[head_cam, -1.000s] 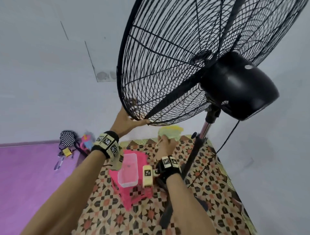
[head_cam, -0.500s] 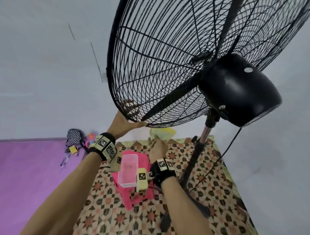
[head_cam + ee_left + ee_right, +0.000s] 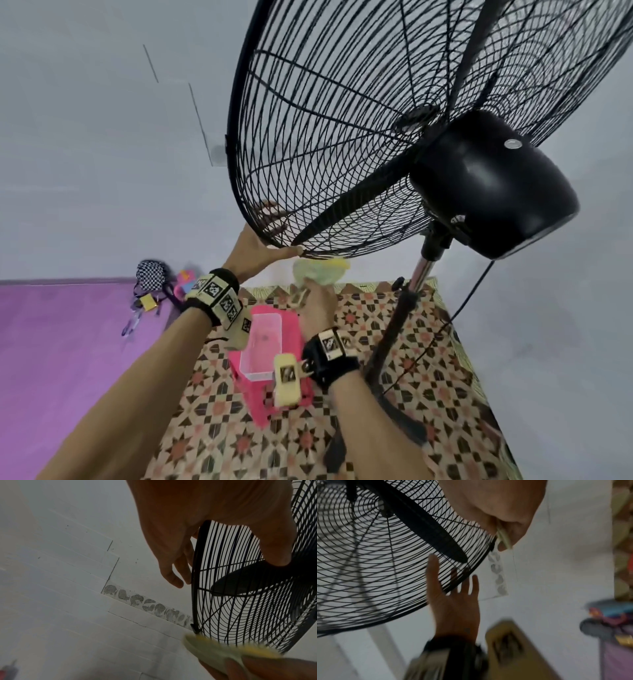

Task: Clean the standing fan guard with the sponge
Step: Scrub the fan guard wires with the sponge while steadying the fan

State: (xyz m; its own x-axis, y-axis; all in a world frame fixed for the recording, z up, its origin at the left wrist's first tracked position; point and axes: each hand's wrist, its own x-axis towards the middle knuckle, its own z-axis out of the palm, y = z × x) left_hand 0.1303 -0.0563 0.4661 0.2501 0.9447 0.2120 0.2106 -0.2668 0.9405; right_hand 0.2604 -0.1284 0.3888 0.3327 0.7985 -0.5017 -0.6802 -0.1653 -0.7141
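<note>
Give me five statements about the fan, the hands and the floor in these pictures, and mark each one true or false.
1. The left hand holds the lower rim of the black wire fan guard, thumb on the near side and fingers on the far side. True.
2. The right hand is empty. False: it grips a yellow-green sponge.
3. The sponge sits just below the guard's bottom edge. True.
4. The clear plastic tub stands on a blue stool. False: it stands on a pink plastic stool.
5. The fan's black motor housing lies on the patterned floor mat. False: it sits atop the metal pole, above the mat.
</note>
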